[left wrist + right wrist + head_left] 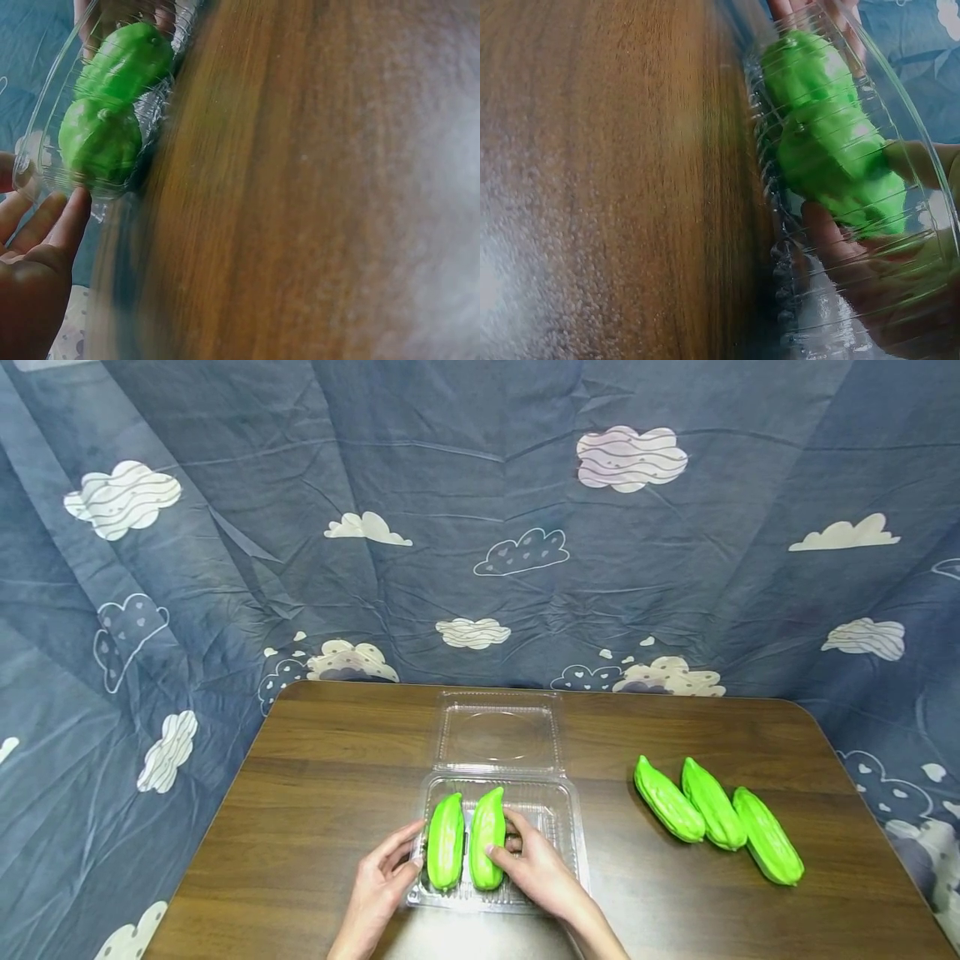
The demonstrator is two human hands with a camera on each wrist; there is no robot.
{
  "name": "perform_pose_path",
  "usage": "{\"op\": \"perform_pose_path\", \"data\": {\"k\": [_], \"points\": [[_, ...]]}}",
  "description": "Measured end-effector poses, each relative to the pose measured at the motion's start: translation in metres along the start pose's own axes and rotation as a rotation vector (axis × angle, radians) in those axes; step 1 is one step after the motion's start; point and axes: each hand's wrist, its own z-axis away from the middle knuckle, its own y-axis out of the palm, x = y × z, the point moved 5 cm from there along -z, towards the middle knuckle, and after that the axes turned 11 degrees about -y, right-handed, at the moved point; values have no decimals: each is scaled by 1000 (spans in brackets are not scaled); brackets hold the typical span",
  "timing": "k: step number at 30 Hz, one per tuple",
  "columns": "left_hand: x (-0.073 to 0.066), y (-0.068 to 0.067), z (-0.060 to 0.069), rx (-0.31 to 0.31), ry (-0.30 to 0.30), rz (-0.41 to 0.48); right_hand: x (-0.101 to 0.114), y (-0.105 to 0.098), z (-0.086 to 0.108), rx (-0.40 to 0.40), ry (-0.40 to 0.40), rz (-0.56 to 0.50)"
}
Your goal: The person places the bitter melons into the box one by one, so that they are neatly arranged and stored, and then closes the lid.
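A clear plastic clamshell box (pixel 573 827) stands on the table with its lid (pixel 498 697) folded back. Two bright green ridged gourds, like bitter melons, lie side by side in its base, the left gourd (pixel 446 843) and the right gourd (pixel 489 835). My right hand (pixel 543 868) reaches into the box and grips the right gourd between thumb and fingers, also seen through the wall in the right wrist view. At the left rim, my left hand (pixel 384 877) holds the box, its fingers (pixel 71 225) against the outer wall.
Three more green gourds lie slanted on the right side of the wooden table (pixel 322 810): one on the left (pixel 669 802), one in the middle (pixel 714 806), one on the right (pixel 768 839). A blue cloud-print curtain (pixel 450 593) hangs behind the table's back edge.
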Motion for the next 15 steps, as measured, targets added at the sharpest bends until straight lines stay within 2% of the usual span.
{"op": "perform_pose_path", "data": {"k": [7,15], "points": [[1,0,0,-3,-33,13,-2,0,-2,-15,21,23],[-1,1,2,1,-17,7,2,2,-2,-44,61,109]]}}
